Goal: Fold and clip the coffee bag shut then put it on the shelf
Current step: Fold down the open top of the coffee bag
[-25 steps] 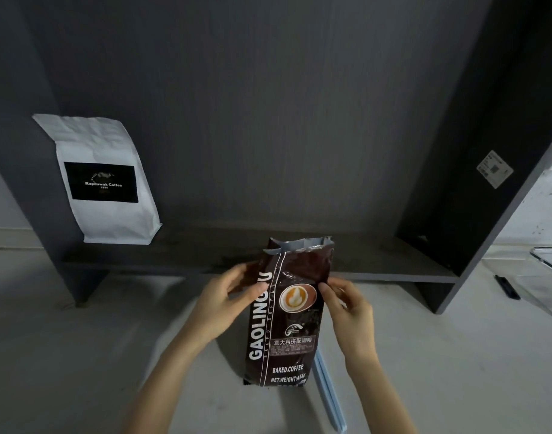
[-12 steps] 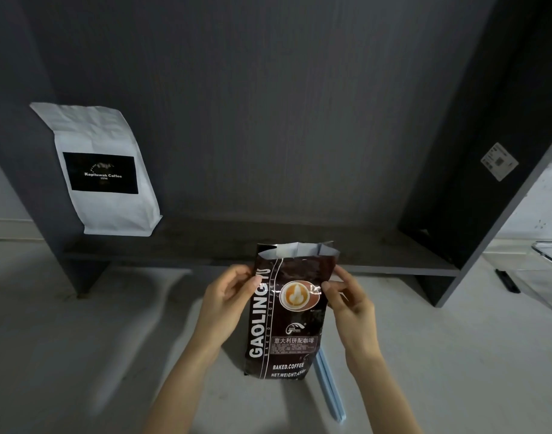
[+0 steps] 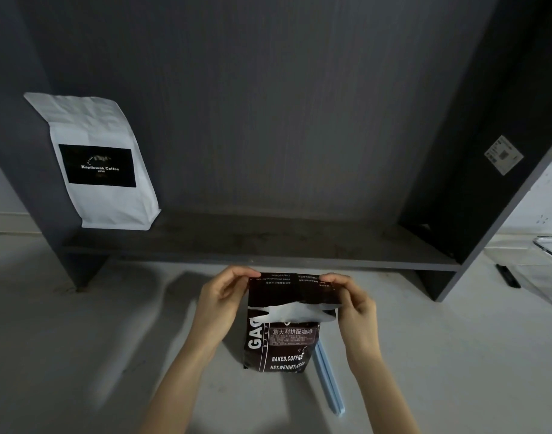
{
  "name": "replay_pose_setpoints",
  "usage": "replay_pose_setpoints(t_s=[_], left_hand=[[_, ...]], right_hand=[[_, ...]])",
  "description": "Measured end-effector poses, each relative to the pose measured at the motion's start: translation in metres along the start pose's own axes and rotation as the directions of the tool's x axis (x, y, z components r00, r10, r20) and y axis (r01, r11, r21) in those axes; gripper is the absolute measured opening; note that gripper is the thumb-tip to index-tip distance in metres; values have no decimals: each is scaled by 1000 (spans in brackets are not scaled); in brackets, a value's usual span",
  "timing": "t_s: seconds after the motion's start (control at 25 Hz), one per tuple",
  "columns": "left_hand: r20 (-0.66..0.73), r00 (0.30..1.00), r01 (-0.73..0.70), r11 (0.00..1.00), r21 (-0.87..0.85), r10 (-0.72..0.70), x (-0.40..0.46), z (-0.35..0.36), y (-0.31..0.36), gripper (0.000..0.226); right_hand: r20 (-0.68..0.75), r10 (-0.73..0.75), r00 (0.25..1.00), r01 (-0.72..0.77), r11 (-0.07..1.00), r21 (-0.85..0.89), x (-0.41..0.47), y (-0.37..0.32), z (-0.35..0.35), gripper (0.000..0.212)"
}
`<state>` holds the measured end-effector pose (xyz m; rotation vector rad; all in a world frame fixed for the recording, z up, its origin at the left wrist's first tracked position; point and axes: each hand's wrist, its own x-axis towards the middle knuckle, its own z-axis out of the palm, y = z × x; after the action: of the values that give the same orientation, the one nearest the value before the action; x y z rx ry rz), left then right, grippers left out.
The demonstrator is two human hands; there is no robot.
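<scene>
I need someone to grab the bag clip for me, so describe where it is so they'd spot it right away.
Start at the dark shelf unit standing on the pale counter, then find the brown coffee bag held upright in front of it. The clip lies flat on the counter just right of the bag's base: a long, thin, light-blue stick, the only blue thing there.

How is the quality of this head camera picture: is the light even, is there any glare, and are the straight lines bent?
Head view: dim, uneven light; the shelf interior is dark, the table paler. Soft shadows fall left of the left hand and the coffee bag. Mild glare whitens the bag's folded flap. Wide-angle distortion tilts the shelf sides outward. The print on the bag stays readable.
</scene>
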<state>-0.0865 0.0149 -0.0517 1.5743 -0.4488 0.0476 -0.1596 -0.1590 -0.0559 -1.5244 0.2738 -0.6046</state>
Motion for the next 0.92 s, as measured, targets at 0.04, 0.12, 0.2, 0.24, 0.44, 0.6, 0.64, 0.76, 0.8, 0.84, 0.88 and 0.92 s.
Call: replay_pose_setpoints(t_s=[0.04, 0.12, 0.2, 0.24, 0.44, 0.6, 0.64, 0.76, 0.8, 0.84, 0.88, 0.92], left_hand=[[5, 1000, 4, 1000, -12, -4, -1, -1, -1, 37], [29, 999, 18, 999, -48, -16, -3, -2, -1, 32], [89, 996, 22, 998, -67, -16, -4, -2, 0, 14], [129, 991, 26, 997, -75, -16, -4, -2, -1, 11], [317, 946, 118, 986, -120, -75, -10, -2, -17, 50], [275, 954, 143, 987, -76, -117, -11, -2, -26, 67], [256, 958, 150, 986, -69, -127, -11, 0, -28, 64], [207, 966, 167, 985, -30, -158, -13, 1, -30, 41], [190, 970, 158, 987, -22, -151, -14, 1, -30, 35], [171, 975, 150, 988, -29, -143, -15, 2, -31, 31], [145, 979, 155, 987, -51, -147, -17, 2, -30, 29], [112, 980, 176, 981, -85, -166, -19, 3, -30, 28]], right_hand=[[6, 8, 1000, -8, 1000, 1, 0, 0, -1, 48], [41, 34, 999, -34, 999, 17, -1, 0, -2, 45], [88, 48, 995, -50, 999, 21, -2, -2, -2, 41], [103, 48, 994, -50, 999, 20, -2, -2, -2, 37], [187, 53, 981, -67, 995, 68, -4, 6, -1, 33], [245, 114, 963, -125, 992, 31, -7, 14, -2, 35], [228, 119, 966, -128, 992, 21, -9, 16, -2, 35], [132, 111, 985, -113, 994, 10, -8, 21, -2, 30], [103, 108, 989, -108, 994, 2, -8, 23, -3, 28], [80, 110, 991, -111, 994, 2, -8, 24, -4, 25], [61, 118, 991, -119, 993, 13, -8, 25, -4, 21], [46, 124, 991, -126, 992, 31, -9, 26, -3, 18]])
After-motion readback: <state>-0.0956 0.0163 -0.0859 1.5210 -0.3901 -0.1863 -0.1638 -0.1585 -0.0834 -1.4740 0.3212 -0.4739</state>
